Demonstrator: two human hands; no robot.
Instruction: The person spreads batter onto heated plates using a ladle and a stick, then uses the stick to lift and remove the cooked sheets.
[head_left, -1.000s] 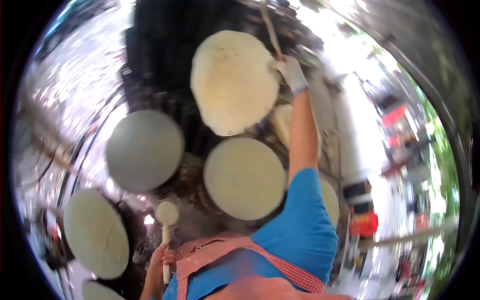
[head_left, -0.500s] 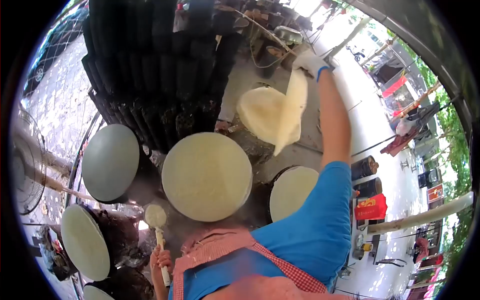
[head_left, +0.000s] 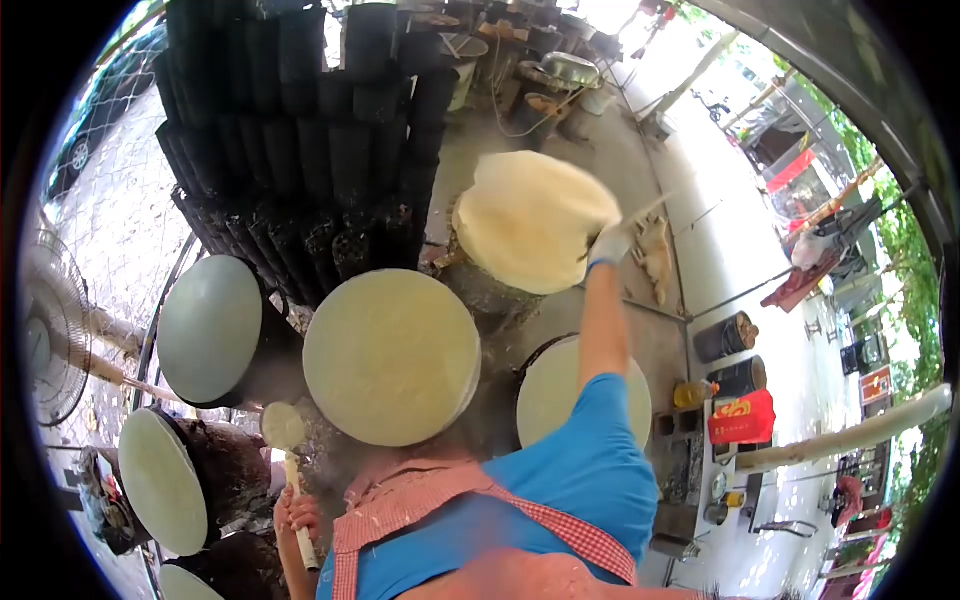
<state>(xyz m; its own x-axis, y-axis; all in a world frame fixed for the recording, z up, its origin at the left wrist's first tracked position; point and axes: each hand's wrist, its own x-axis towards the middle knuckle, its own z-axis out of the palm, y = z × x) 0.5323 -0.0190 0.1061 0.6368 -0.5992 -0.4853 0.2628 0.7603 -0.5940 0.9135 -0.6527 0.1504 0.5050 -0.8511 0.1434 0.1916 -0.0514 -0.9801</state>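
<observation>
Bright daylight glare on the floor (head_left: 725, 255); right hand (head_left: 612, 243) motion-blurred; fisheye edges bowed, corners black

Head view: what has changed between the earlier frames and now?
The gloved right hand has come back toward the body; the thin flatbread that hung folded from it is now spread out wide, though blur hides whether it has been let go. The stick swung from pointing up-left to up-right. Unchanged: the left hand grips the round-headed tool.

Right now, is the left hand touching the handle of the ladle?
Touching. The head view shows the left hand closed around the pale ladle handle.
</observation>
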